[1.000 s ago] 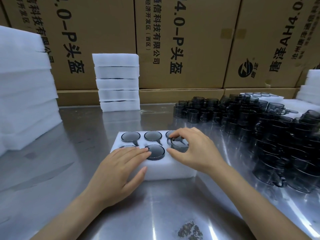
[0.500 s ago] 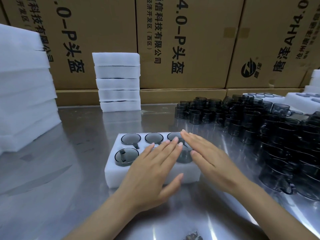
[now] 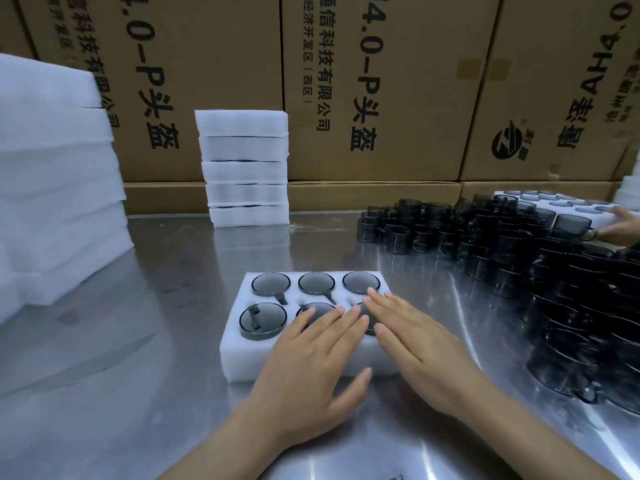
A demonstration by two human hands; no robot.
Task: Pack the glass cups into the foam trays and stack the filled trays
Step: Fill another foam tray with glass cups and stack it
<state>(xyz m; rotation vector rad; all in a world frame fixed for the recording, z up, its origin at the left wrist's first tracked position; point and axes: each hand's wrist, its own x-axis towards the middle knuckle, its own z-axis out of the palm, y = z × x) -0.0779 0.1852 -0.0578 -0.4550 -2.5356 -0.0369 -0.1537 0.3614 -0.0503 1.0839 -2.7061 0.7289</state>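
**Two flat hands on a filled foam tray**

A white foam tray point(image 3: 242, 355) lies on the steel worktop point(image 3: 138, 341), near the middle of its front edge. It has six round pockets in two rows, and a dark glass cup sits in each one that can be seen. The three cups of the far row point(image 3: 316, 283) are sunk level with the foam. The near left cup point(image 3: 262, 321) stands a little higher than the foam, with its handle lying across the top.

The left hand point(image 3: 311, 368) lies flat on the tray, its fingers point(image 3: 332, 318) straight and close together over the near middle cup; the thumb points out to the side along the front wall of the tray. The right hand point(image 3: 419, 344) also lies flat, fingers straight and pressed together over the near right cup, the tips reaching the far right cup. Neither hand grips anything.

A large heap of loose glass cups point(image 3: 554, 271) covers the right side of the worktop. A stack of five foam trays point(image 3: 244, 168) stands near the back edge, and a bigger pile of foam point(image 3: 55, 188) stands at the left edge. Cardboard boxes point(image 3: 381, 91) form a wall behind. At the far right another person's hand point(image 3: 620, 228) touches one more tray point(image 3: 568, 206).
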